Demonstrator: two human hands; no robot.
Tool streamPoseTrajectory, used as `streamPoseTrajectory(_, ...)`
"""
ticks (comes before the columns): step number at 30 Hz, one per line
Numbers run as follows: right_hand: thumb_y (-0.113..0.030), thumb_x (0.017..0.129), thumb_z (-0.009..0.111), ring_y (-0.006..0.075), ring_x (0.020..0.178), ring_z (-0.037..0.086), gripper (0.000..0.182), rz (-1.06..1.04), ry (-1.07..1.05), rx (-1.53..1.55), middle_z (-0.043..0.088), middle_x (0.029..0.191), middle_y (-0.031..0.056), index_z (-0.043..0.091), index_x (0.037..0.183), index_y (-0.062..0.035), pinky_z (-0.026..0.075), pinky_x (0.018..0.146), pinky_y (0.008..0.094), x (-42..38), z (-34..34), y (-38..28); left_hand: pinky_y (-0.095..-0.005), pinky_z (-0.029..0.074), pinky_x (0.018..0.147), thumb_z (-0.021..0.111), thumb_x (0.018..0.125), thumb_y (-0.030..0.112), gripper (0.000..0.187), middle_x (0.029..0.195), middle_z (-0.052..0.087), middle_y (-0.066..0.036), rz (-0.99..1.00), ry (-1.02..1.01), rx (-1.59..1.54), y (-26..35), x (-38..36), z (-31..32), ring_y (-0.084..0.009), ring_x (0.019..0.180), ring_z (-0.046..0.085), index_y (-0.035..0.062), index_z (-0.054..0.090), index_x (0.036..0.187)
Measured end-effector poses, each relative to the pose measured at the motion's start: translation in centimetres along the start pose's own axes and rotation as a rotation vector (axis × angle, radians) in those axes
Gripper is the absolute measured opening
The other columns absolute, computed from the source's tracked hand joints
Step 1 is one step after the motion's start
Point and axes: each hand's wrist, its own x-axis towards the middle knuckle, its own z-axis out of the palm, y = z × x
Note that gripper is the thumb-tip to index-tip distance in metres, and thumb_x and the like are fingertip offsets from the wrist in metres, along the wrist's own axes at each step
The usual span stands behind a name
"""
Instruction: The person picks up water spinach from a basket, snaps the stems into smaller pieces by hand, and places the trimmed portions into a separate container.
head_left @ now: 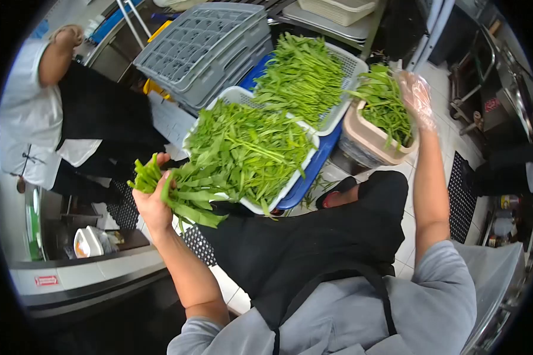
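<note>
My left hand [154,198] is closed around a bunch of water spinach [147,174], cut stem ends up and leaves trailing right toward the near basket. My right hand [417,99], in a clear plastic glove, is at the far right rim of a beige bin [367,136]. Leafy greens [388,109] fill the bin's top beside that hand; its fingers are too unclear to read. Loose cut leaves and stems [249,151] heap the near white basket [256,208]. Behind it, a second white basket [352,65] holds bunched greens [302,77] with their stems lined up.
Grey dish racks [204,50] are stacked behind the baskets at the left. A blue tray [314,177] lies under the baskets. Another person [95,100] in a dark apron stands at the left. Fallen leaf scraps lie on the tiled floor [405,225] near my foot.
</note>
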Motion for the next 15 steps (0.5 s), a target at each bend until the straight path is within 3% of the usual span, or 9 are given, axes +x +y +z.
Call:
streamPoseTrajectory(1, -0.026, 0.099, 0.06, 0.0381, 0.113, 0.063, 0.035, -0.041, 0.051, -0.096, 0.067, 0.123, 0.0177, 0.065, 0.127, -0.0052, 0.049, 0.099, 0.05, -0.5, 0.2, -0.9, -0.0253, 0.05, 0.068, 0.069, 0.092, -0.002, 0.032, 0.111, 0.072, -0.015, -0.006, 0.004, 0.059, -0.2, -0.6, -1.7, -0.0116, 0.075, 0.06, -0.0061, 0.066, 0.123)
streamPoseTrajectory(3, -0.025, 0.097, 0.063, 0.0373, 0.113, 0.063, 0.035, -0.121, 0.164, -0.301, 0.067, 0.122, 0.0188, 0.065, 0.125, -0.0044, 0.049, 0.099, 0.0505, -2.1, 0.3, -2.7, -0.028, 0.051, 0.071, 0.07, 0.093, 0.003, 0.023, 0.1, 0.071, -0.013, 0.024, 0.026, 0.044, -1.4, -1.8, -4.4, -0.014, 0.077, 0.062, -0.0048, 0.068, 0.114)
streamPoseTrajectory(5, -0.022, 0.095, 0.064, 0.0388, 0.102, 0.067, 0.026, -0.114, 0.088, -0.014, 0.072, 0.108, 0.0216, 0.071, 0.113, -0.0028, 0.053, 0.092, 0.0495, -3.5, 0.0, -9.7, -0.034, 0.054, 0.075, 0.068, 0.096, 0.007, 0.01, 0.087, 0.067, -0.01, -0.007, 0.054, -0.045, -1.3, -3.3, -4.0, -0.0202, 0.081, 0.067, -0.0021, 0.065, 0.1)
streamPoseTrajectory(6, -0.018, 0.096, 0.062, 0.0412, 0.094, 0.068, 0.022, -0.169, -0.048, 0.31, 0.072, 0.1, 0.0226, 0.073, 0.104, -0.0018, 0.055, 0.086, 0.0493, -4.7, 1.5, -12.3, -0.035, 0.054, 0.075, 0.068, 0.097, 0.007, 0.01, 0.086, 0.066, -0.01, -0.021, 0.042, -0.013, -1.7, -3.9, -4.1, -0.0206, 0.08, 0.066, -0.0021, 0.064, 0.1)
streamPoseTrajectory(7, -0.016, 0.095, 0.061, 0.0424, 0.091, 0.068, 0.021, -0.215, -0.225, 0.354, 0.07, 0.094, 0.0257, 0.073, 0.097, 0.0005, 0.055, 0.084, 0.0489, -6.1, 1.8, -16.4, -0.0359, 0.054, 0.075, 0.067, 0.097, 0.007, 0.01, 0.086, 0.066, -0.01, -0.031, 0.028, 0.019, -2.1, -4.4, -4.0, -0.021, 0.08, 0.066, -0.0022, 0.064, 0.1)
streamPoseTrajectory(9, -0.018, 0.096, 0.058, 0.0412, 0.09, 0.068, 0.022, -0.515, -0.424, 0.441, 0.071, 0.094, 0.0226, 0.073, 0.097, -0.0018, 0.055, 0.085, 0.0477, -9.5, 4.9, -22.1, -0.028, 0.049, 0.07, 0.068, 0.097, 0.006, 0.008, 0.083, 0.063, -0.003, -0.133, 0.025, 0.168, -2.6, -4.9, -3.9, -0.0123, 0.073, 0.059, 0.0, 0.064, 0.101)
streamPoseTrajectory(11, -0.023, 0.095, 0.06, 0.0401, 0.089, 0.068, 0.022, -0.694, -0.197, 0.767, 0.071, 0.091, 0.0196, 0.071, 0.095, -0.0035, 0.055, 0.084, 0.0487, -12.7, 8.7, -25.8, -0.0242, 0.046, 0.066, 0.071, 0.096, 0.006, 0.007, 0.079, 0.064, -0.001, -0.065, -0.003, 0.382, -2.2, -5.0, -2.2, -0.007, 0.072, 0.056, 0.0004, 0.067, 0.097)
streamPoseTrajectory(14, -0.026, 0.092, 0.064, 0.0395, 0.088, 0.068, 0.023, -0.716, -0.249, 0.312, 0.07, 0.088, 0.0187, 0.069, 0.091, -0.0038, 0.054, 0.083, 0.0501, -13.4, 11.1, -29.5, -0.0263, 0.046, 0.063, 0.073, 0.094, 0.008, 0.01, 0.074, 0.064, 0.001, -0.048, -0.039, 0.516, -2.4, -5.1, -1.4, -0.0064, 0.068, 0.053, -0.0007, 0.068, 0.094)
streamPoseTrajectory(15, -0.026, 0.091, 0.065, 0.0395, 0.088, 0.068, 0.023, -0.664, -0.208, 0.341, 0.069, 0.088, 0.019, 0.068, 0.09, -0.0037, 0.053, 0.083, 0.0505, -13.7, 12.6, -29.8, -0.0269, 0.046, 0.063, 0.073, 0.093, 0.008, 0.01, 0.073, 0.064, 0.001, -0.055, -0.044, 0.501, -2.7, -5.2, -1.2, -0.0065, 0.068, 0.053, -0.0009, 0.068, 0.095)
